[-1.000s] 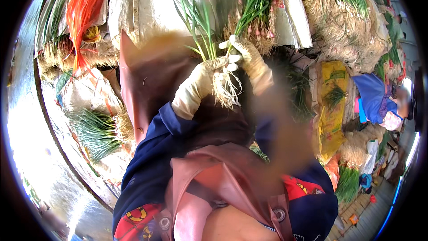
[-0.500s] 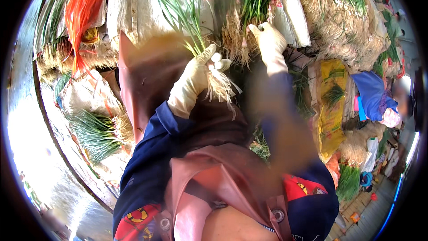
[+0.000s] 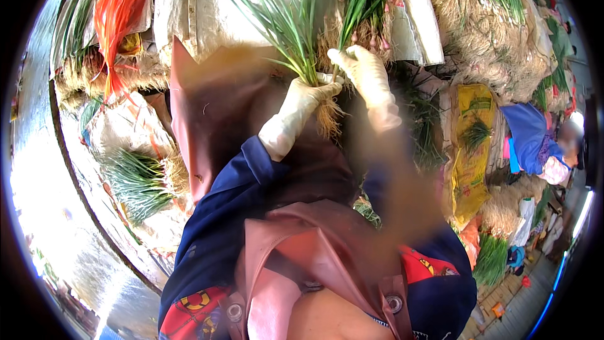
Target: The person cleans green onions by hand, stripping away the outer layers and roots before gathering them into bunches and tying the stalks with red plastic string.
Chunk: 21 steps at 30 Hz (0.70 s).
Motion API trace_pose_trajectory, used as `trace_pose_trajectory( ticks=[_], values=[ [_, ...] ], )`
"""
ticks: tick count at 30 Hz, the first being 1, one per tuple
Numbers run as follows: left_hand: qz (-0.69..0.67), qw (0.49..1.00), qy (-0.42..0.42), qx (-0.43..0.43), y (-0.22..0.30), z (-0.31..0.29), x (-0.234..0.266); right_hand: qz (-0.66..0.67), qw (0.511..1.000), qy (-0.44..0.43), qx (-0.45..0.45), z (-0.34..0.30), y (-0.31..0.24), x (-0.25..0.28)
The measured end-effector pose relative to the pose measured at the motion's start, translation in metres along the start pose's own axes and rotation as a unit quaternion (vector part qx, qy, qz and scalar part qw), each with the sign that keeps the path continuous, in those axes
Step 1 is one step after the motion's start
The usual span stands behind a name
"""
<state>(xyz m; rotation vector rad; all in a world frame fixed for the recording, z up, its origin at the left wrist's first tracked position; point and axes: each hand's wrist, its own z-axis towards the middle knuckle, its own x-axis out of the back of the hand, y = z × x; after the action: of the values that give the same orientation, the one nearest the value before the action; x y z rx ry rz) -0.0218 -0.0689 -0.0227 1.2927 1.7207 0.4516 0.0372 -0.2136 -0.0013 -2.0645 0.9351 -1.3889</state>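
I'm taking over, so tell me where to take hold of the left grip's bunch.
Probably by the stalks just above the left grip, coming from the left: they gather narrowly there, leaves fan out above, and the right grip crowds the right.

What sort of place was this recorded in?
Probably a produce sorting or packing area, though I can't tell whether it is a market or a shed. Heaps of rooted greens lie around, with a yellow sack among them, and the gloved left hand holds a bunch.
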Motion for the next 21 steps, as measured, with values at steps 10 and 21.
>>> trace_pose_trajectory(
  ticks=[10,21],
  values=[
    [0.047,0.983,-0.142,0.108,0.012,-0.016,0.009,0.112,0.989,0.091,0.019,-0.044,0.036,-0.01],
    [-0.234,0.961,-0.145,-0.034,0.016,-0.065,0.056,-0.342,0.931,-0.032,-0.125,-0.037,0.095,0.052]
  ],
)
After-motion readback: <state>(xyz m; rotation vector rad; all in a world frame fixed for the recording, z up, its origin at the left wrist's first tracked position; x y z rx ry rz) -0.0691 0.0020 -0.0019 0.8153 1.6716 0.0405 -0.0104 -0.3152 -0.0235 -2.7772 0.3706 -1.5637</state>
